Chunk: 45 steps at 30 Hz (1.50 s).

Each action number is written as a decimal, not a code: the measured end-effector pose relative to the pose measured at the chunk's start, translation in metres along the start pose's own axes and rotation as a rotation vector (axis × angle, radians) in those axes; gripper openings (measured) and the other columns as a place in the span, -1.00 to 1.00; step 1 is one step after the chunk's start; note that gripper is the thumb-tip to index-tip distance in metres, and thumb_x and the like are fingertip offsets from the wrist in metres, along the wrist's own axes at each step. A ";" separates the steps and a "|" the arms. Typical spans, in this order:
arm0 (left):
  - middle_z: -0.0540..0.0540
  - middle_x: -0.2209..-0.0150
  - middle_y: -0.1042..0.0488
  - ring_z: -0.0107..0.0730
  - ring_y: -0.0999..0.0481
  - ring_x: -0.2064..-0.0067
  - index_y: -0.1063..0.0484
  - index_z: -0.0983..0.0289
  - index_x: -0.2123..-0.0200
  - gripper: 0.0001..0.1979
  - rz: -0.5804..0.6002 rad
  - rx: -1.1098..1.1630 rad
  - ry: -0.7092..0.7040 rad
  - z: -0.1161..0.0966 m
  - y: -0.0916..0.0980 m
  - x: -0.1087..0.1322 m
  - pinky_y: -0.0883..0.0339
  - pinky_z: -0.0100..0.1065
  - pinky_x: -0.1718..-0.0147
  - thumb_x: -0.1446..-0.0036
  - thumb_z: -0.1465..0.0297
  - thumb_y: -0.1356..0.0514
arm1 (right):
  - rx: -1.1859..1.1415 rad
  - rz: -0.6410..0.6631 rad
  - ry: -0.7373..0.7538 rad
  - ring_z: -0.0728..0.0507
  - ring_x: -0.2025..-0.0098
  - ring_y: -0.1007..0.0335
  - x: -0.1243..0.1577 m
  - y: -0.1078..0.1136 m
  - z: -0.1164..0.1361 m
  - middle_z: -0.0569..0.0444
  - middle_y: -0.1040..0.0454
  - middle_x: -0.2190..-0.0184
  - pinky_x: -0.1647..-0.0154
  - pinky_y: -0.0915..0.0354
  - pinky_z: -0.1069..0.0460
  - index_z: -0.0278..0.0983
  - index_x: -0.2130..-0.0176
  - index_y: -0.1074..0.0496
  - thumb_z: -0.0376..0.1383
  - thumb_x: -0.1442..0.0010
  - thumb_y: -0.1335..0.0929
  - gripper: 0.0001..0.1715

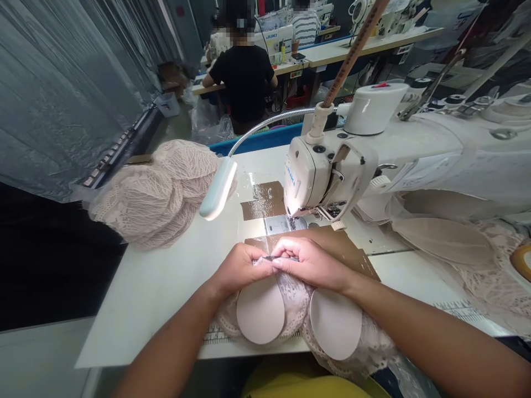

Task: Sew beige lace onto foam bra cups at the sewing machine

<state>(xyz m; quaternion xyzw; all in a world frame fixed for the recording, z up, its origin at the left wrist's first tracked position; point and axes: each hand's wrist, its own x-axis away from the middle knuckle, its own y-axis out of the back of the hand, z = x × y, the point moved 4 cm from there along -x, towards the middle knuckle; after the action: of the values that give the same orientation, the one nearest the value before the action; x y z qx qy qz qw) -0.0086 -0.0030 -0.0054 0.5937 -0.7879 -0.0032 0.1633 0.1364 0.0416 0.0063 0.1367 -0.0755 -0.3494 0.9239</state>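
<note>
A pale pink lace bra (292,290) with two smooth, rounded cups lies at the table's front edge, one cup (260,310) on the left and the other (336,323) on the right. My left hand (243,268) pinches the bra's upper edge between thumb and fingers. Close against it, my right hand (309,262) is closed around a thin, dark metal tool (284,258), whose tip points left at the pinched fabric. Whether it is snips or tweezers is hidden by my fingers. Both hands are in front of the sewing machine's needle area.
A white sewing machine (315,171) stands just beyond my hands. Its lamp (218,188) hangs over the table (166,298). A pile of lace pieces (153,193) lies left; more cups and lace (443,243) lie right. Brown tape-covered board (344,249) surrounds the needle plate. A person (243,77) sits ahead.
</note>
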 end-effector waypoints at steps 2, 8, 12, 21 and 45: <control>-0.08 0.61 -0.04 -0.57 -0.02 0.52 -0.22 0.33 0.66 -0.62 -0.003 -0.001 -0.003 0.000 -0.001 0.000 0.13 -0.45 0.57 0.01 0.24 -0.27 | -0.033 -0.023 0.000 -0.06 0.36 -0.35 0.000 0.001 -0.001 0.10 -0.43 0.42 0.34 -0.26 0.04 -0.28 0.38 -0.39 -0.22 -0.16 -0.34 -0.83; -0.06 0.60 -0.18 -0.55 -0.13 0.50 -0.37 0.36 0.60 -0.68 0.018 0.013 -0.032 -0.001 -0.001 -0.001 0.01 -0.46 0.53 -0.04 0.24 -0.24 | -0.214 0.008 -0.090 -0.08 0.26 -0.37 -0.002 -0.003 -0.007 0.10 -0.41 0.31 0.26 -0.30 0.03 -0.27 0.12 -0.33 -0.22 -0.06 -0.42 -0.61; 0.01 0.54 -0.34 -0.48 -0.25 0.46 -0.46 0.37 0.48 -0.57 0.022 0.097 0.013 -0.003 0.006 0.000 -0.11 -0.44 0.46 -0.17 0.12 -0.09 | -0.110 0.065 -0.066 -0.07 0.30 -0.33 -0.002 -0.004 -0.004 0.12 -0.40 0.36 0.28 -0.24 0.05 -0.29 0.28 -0.40 -0.26 -0.10 -0.37 -0.84; 0.12 0.39 -0.49 -0.35 -0.42 0.32 -0.53 0.39 0.27 -0.48 -0.100 0.216 0.100 0.003 0.028 0.004 -0.23 -0.37 0.28 -0.22 0.06 0.01 | -0.047 0.032 -0.053 -0.03 0.41 -0.21 0.001 0.004 -0.007 0.15 -0.31 0.48 0.41 -0.13 0.06 -0.30 0.43 -0.34 -0.22 -0.18 -0.30 -0.78; -0.01 0.44 -0.40 -0.46 -0.33 0.42 -0.46 0.31 0.37 -0.81 -0.055 -0.128 0.014 -0.002 0.017 0.007 -0.16 -0.48 0.47 0.00 0.30 -0.27 | -0.033 -0.017 -0.044 0.00 0.46 -0.11 0.001 0.005 -0.006 0.18 -0.20 0.53 0.47 -0.06 0.08 -0.28 0.49 -0.25 -0.25 -0.17 -0.29 -0.77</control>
<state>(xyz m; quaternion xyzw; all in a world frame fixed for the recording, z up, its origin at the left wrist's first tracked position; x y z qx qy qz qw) -0.0253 -0.0041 0.0017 0.6036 -0.7683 -0.0537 0.2063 0.1416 0.0454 0.0018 0.1145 -0.0889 -0.3614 0.9211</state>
